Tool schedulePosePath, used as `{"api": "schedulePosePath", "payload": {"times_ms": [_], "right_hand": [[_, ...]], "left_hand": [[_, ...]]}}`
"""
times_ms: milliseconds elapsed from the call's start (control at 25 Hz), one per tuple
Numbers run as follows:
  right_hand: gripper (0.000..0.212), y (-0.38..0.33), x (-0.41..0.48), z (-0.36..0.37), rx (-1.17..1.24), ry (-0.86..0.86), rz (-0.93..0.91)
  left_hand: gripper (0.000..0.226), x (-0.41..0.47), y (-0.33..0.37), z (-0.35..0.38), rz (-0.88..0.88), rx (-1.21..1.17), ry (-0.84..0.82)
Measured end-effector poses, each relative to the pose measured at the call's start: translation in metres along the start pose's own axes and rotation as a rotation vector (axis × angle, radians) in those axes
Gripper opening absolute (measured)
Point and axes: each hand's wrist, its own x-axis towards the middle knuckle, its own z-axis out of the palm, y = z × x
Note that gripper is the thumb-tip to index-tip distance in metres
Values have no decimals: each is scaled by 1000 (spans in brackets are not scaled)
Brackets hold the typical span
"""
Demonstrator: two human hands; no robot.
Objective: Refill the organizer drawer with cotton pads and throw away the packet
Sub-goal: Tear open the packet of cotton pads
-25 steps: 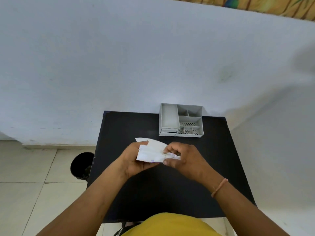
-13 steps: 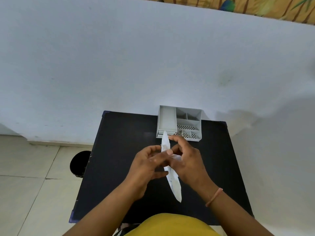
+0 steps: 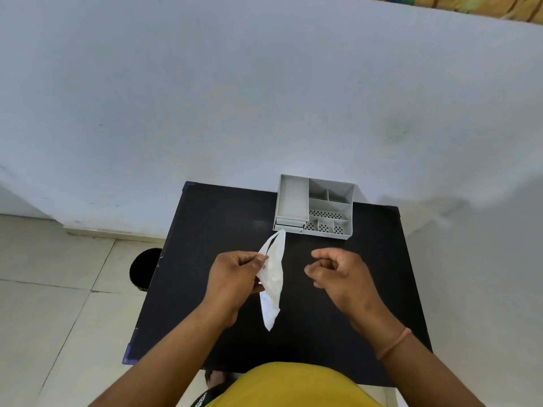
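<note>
The fingers (image 3: pixel 258 261) of the left hand (image 3: pixel 235 277) are pinched together on the upper part of the packet (image 3: pixel 273 277), a limp white plastic pouch held edge-on above the centre of the frame; its top end is open with a dark gap showing, and its lower end hangs free toward the person. The right hand (image 3: pixel 340 274), right of centre, is apart from the packet, its fingers curled loosely inward around nothing visible; a thin band (image 3: pixel 395 343) sits on its wrist. Both hands are above the dark surface (image 3: pixel 338 333). The grey organizer (image 3: pixel 314 211) stands at the far edge of the surface, upper right of centre, against the pale wall (image 3: pixel 205 98), with its drawer (image 3: pixel 289 223) at its lower left corner, just beyond the packet's top end. A round black bin (image 3: pixel 144 270) stands on the tiled floor (image 3: pixel 44 289) at the left edge of the surface.
</note>
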Motion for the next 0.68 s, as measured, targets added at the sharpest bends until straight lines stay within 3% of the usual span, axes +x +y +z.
{"api": "schedulePosePath", "payload": {"times_ms": [80,160,280,360,440,560,640,680], "right_hand": [[27,-7,-8,-5,-343,28,-188],[24,-19,-11,4,-327,24,-247],[48,-20,7,41,-23,-98,65],[65,-9,19,62,-41,-137,185],[62,-1,17,66,-253,-59,61],[26,-1,-6,58,-357,148,-364],[16,-9,-15,59,-219,23,-440],[22,-13,-17,65,-124,-112,-336]], "left_hand": [[13,1,-3,-3,25,15,7],[13,2,-6,-4,50,47,5],[12,1,-7,-6,59,84,-16],[12,0,-9,-10,55,94,-9],[12,1,-10,-16,41,100,3],[15,4,-12,-24,46,100,-7],[18,0,-13,-25,97,132,-43],[21,-4,-14,-25,151,169,-63]]}}
